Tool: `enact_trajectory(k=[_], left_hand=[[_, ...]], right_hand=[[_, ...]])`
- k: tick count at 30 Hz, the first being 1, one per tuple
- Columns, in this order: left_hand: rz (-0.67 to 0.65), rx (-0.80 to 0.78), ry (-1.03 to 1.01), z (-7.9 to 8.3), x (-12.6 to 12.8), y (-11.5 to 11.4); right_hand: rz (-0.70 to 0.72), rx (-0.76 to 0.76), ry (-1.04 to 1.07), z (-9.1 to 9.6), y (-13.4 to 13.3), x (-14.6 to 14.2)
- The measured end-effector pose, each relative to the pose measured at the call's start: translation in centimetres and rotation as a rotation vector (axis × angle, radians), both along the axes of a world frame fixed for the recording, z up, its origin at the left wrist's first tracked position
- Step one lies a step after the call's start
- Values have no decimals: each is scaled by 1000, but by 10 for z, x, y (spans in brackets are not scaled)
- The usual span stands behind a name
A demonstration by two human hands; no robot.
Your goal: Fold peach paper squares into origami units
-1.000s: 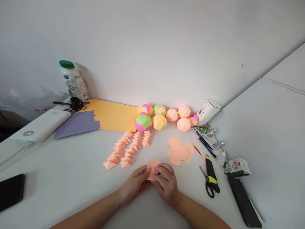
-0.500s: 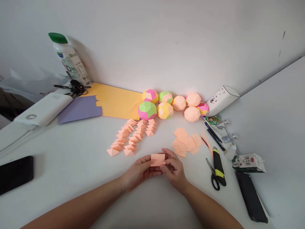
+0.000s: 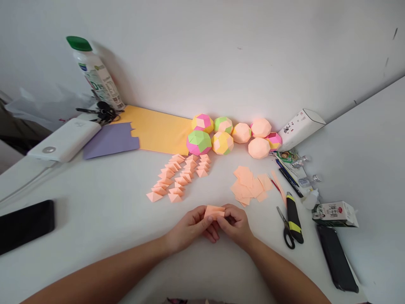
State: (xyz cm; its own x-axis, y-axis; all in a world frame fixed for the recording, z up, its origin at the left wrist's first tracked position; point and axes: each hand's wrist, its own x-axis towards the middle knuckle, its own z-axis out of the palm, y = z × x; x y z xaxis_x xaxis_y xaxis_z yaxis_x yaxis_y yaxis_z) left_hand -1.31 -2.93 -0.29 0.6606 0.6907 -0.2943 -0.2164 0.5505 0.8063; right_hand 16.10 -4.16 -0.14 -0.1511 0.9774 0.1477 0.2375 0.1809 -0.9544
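Note:
A small piece of peach paper (image 3: 214, 211) is held up between both hands, with a fold line running across it. My left hand (image 3: 192, 223) pinches its left side, thumb in front and fingers curled behind. On the right edge, my right hand (image 3: 238, 223) grips it between thumb and fingers. Just beyond the right hand lies a loose pile of flat peach paper pieces (image 3: 247, 185). Further left, rows of folded peach paper units (image 3: 180, 181) stretch away from me in overlapping lines.
Colourful paper balls (image 3: 198, 142) sit against the wall beside yellow card (image 3: 164, 133) and purple card (image 3: 110, 141). To the right lie scissors (image 3: 287, 232), a utility knife (image 3: 294, 219), pens, a small carton (image 3: 335, 214) and a black case (image 3: 338, 259). A phone (image 3: 27, 226) lies left.
The paper has gone from facing me flat to tilted and creased across. Both hands have drawn closer around it, and the right fingers have curled in. The view has shifted slightly.

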Motion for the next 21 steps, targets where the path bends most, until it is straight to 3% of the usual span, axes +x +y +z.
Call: enact_trajectory(k=[8,21], left_hand=[[19,4,50,2,3,-1],[6,16,57,2,3,-3]], right_hand=[[70,-61,56,0,-1,1],[15,-208,84,-3,-5,-2]])
